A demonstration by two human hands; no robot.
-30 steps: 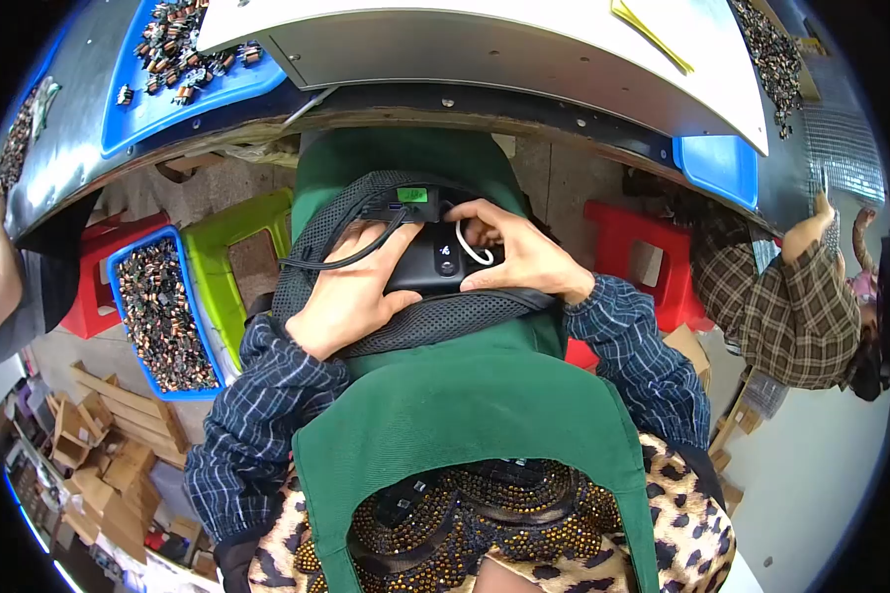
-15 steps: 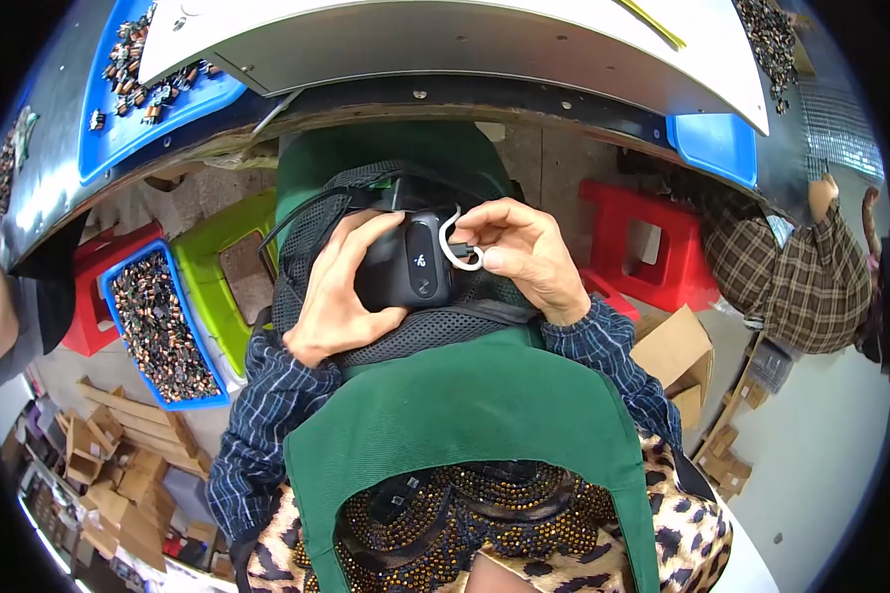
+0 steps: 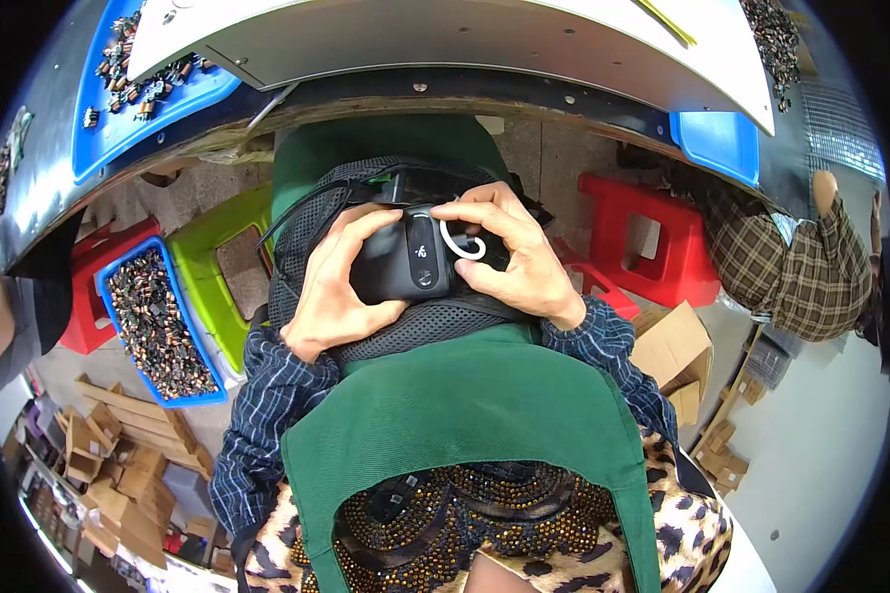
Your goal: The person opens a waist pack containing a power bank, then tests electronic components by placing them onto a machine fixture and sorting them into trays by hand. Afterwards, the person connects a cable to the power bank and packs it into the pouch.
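Note:
A black box-shaped device [image 3: 381,267] with a small lit display [image 3: 422,252] lies in my lap, on a black mesh bag [image 3: 405,328]. My left hand [image 3: 331,277] grips its left end, fingers along the far edge and thumb along the near edge. My right hand [image 3: 519,247] is curled about its right end, with fingertips at the far edge and the thumb by the near right corner. Between the right thumb and fingers, a short white cable [image 3: 449,237] loops out beside the device. The cable's dark end is partly hidden by my right hand.
Ahead is a workbench with a white panel [image 3: 386,59] and blue trays [image 3: 109,148], one holding small copper-coloured parts. A blue bin [image 3: 215,381] of similar parts stands at left by a green stool [image 3: 203,267]. A red stool [image 3: 598,232] and a seated person [image 3: 796,267] are at right.
My right hand has shifted left, from handling the white cable to closing about the device's right end. My left hand stays on the device. The view has moved slightly.

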